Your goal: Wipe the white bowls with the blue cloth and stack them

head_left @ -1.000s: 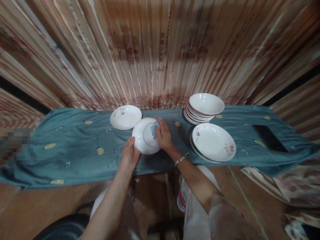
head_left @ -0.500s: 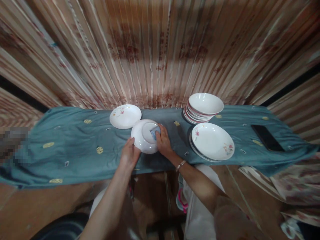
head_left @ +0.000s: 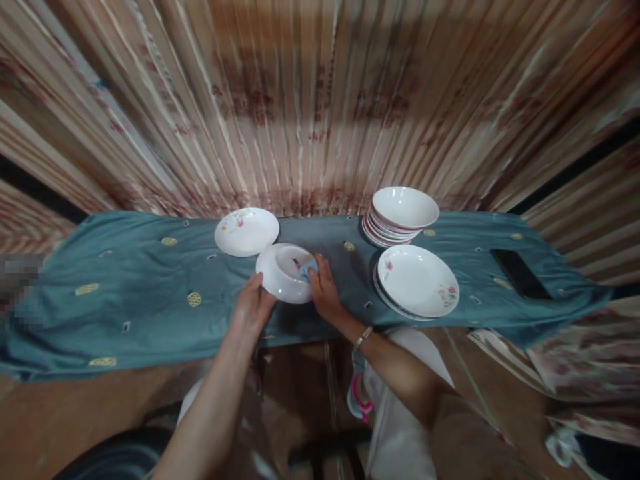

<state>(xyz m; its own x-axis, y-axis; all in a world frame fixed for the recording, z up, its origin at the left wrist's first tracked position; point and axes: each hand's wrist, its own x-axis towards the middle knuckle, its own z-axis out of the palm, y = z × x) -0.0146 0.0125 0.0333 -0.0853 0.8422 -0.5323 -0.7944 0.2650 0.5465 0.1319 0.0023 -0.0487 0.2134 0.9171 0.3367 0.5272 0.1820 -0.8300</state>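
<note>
A white bowl (head_left: 277,283) is held above the near middle of the cloth, tilted with its underside and foot ring facing me. My left hand (head_left: 251,301) grips its left rim, thumb on the outside and the other fingers partly hidden beneath. My right hand (head_left: 325,288) is closed on a small light-blue cloth (head_left: 307,268) and presses it against the bowl's underside at the right. Just behind the bowl lies a white plate (head_left: 247,233) with a flower print.
To the right stand a stack of red-rimmed bowls (head_left: 405,208) and, nearer, a stack of flowered plates (head_left: 419,281). A black phone (head_left: 521,274) lies farther right. All rest on a teal tablecloth (head_left: 150,313) before a pleated curtain (head_left: 300,120).
The bowl has tilted further, and my right hand with the blue cloth has shifted slightly down on its underside. The whole view has moved a little, so the tableware appears slightly left.
</note>
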